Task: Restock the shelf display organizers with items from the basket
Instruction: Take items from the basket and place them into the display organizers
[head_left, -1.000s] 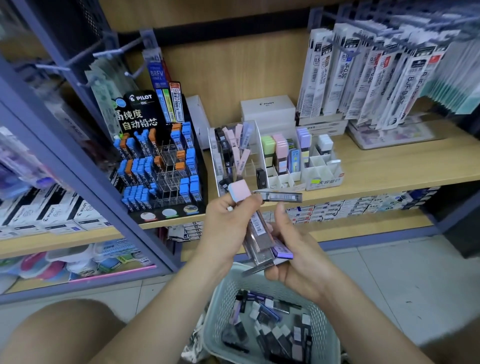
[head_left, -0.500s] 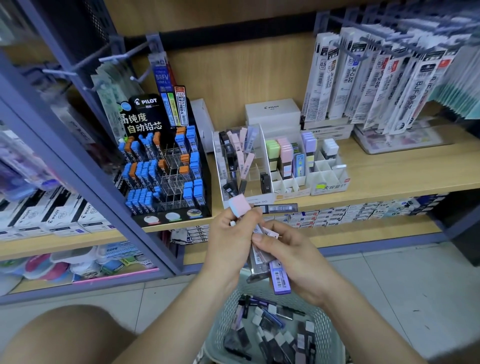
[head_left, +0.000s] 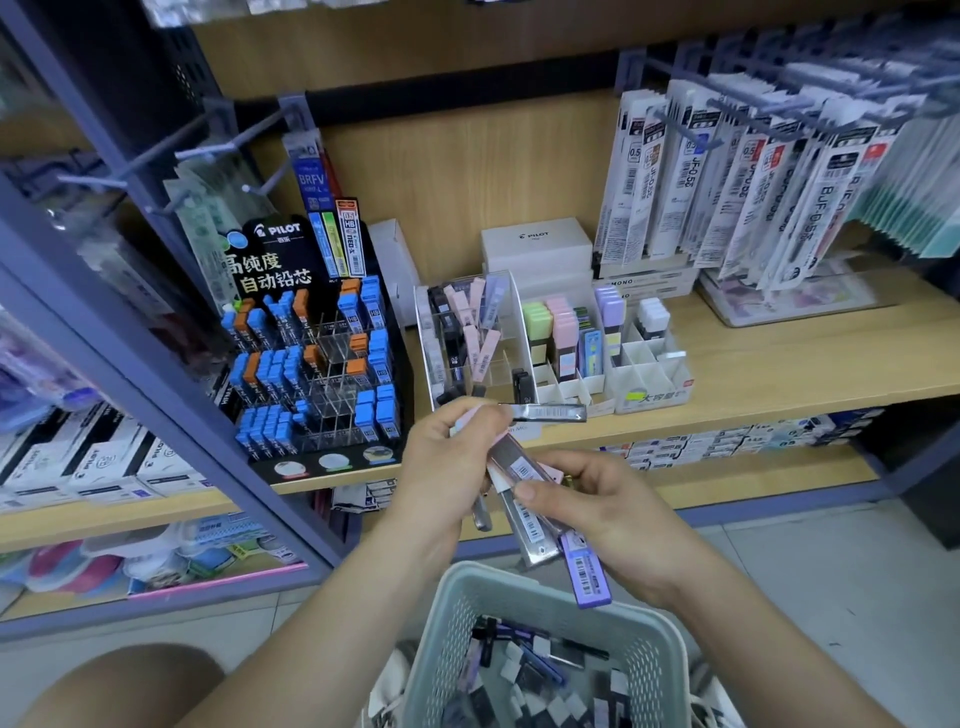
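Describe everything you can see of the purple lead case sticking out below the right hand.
The purple lead case is a slim, flat, rectangular box, seemingly lavender plastic, with a white barcode label on its face. It slants downward, its lower end free over the basket. Its upper end is gripped in the right hand, beside a grey translucent case.

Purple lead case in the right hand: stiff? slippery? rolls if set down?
Probably stiff: the purple lead case juts straight out below the right hand without sagging. Likely light: it is slim, and the same grip holds other cases too. Flat faces suggest it won't roll; the glossy plastic may well slide.
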